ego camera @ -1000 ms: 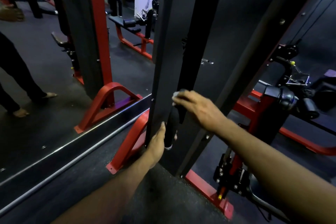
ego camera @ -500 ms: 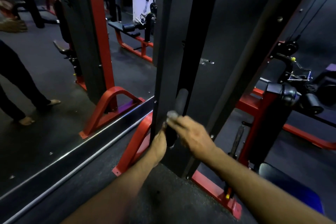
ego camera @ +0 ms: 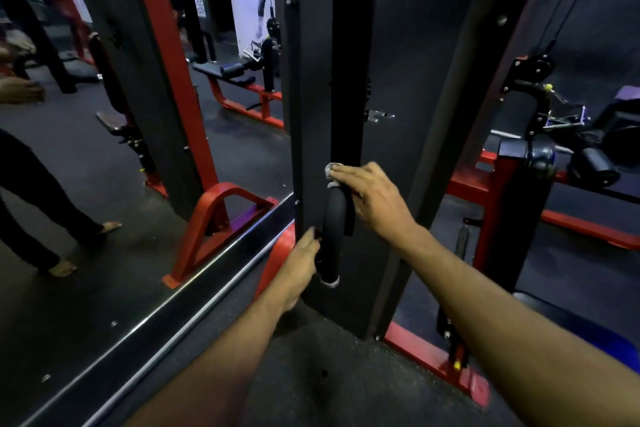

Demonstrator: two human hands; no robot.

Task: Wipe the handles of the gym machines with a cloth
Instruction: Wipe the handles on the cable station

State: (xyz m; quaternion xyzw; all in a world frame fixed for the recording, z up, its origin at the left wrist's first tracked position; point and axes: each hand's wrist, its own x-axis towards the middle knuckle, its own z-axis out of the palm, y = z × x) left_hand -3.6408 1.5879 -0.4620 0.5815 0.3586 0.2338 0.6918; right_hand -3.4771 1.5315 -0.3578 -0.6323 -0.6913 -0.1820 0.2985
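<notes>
The right hand [ego camera: 372, 199] has slid back up the black foam-covered handle [ego camera: 334, 236] since half a second ago, its fingers curled around a small grey cloth [ego camera: 331, 170] at the handle's top end. The left hand [ego camera: 300, 267] grips beside the handle's lower end, against the black steel machine upright [ego camera: 311, 97].

Both your bare forearms reach forward and down, the right one entering from the lower right corner, the left from the bottom edge. Your right hand [ego camera: 372, 199] sits higher, back of the hand up, fingers curled over and pinching a small pale cloth [ego camera: 331, 170] at their tips against the top of the handle [ego camera: 334, 218]. Your left hand [ego camera: 300, 267] is lower, thumb side up, fingers reaching in just beside the handle's lower part; whether they grip it is hidden.
</notes>
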